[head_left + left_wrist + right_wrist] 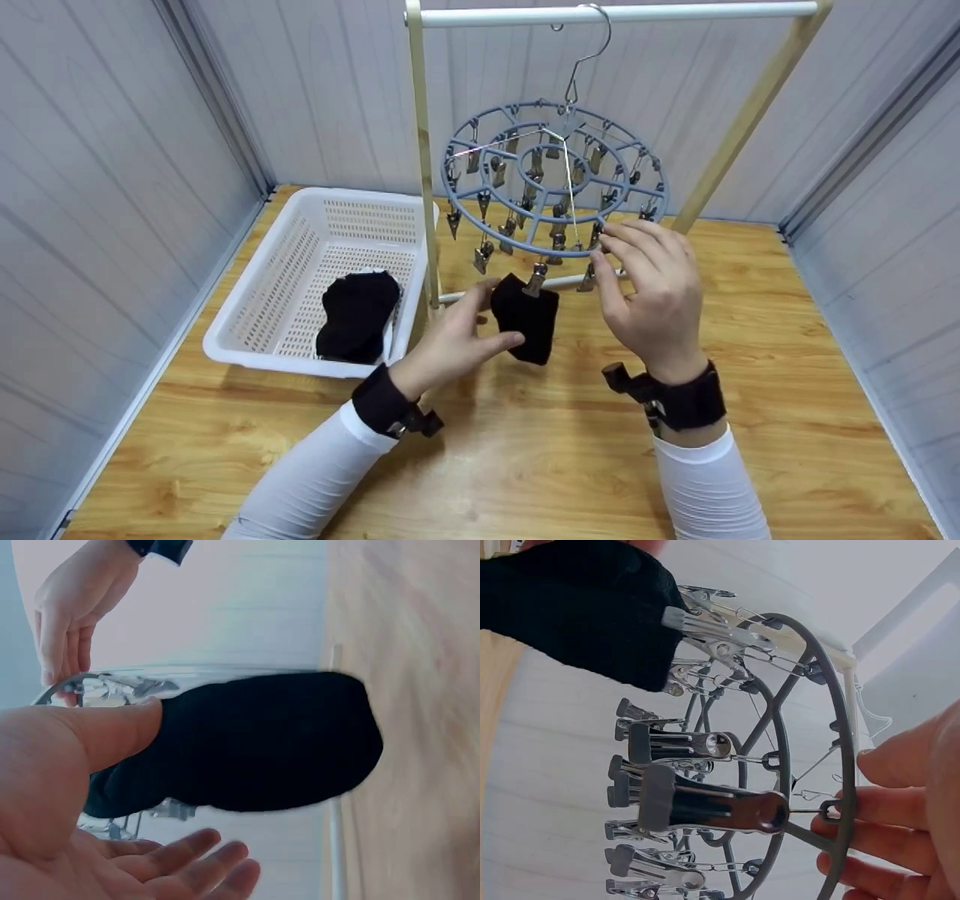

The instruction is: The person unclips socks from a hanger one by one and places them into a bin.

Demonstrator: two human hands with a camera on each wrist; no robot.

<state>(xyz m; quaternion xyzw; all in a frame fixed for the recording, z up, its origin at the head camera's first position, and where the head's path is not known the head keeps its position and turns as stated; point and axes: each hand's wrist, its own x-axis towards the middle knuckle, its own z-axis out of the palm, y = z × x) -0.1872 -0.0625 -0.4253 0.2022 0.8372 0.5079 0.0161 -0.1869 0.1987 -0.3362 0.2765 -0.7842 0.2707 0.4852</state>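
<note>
A black sock [532,330] hangs from a metal clip [535,279] at the front of a round blue-grey clip hanger [555,254]. My left hand [457,337] pinches the sock at its side, thumb on the front face; in the left wrist view the thumb [124,731] lies over the cloth while the other visible fingers extend loosely beneath. The index finger is hidden behind the sock. At the front right of the hanger, my right hand [652,292] holds the rim; the right wrist view shows fingers [885,836] reaching behind it and the thumb beside it.
The hanger hooks over the white bar [675,12] of a wooden-legged rack. Several bare clips [712,802] dangle from its rings. To the left, a white basket [251,289] holds more black socks [360,315]. Pale panels [105,225] enclose the wooden table [525,465].
</note>
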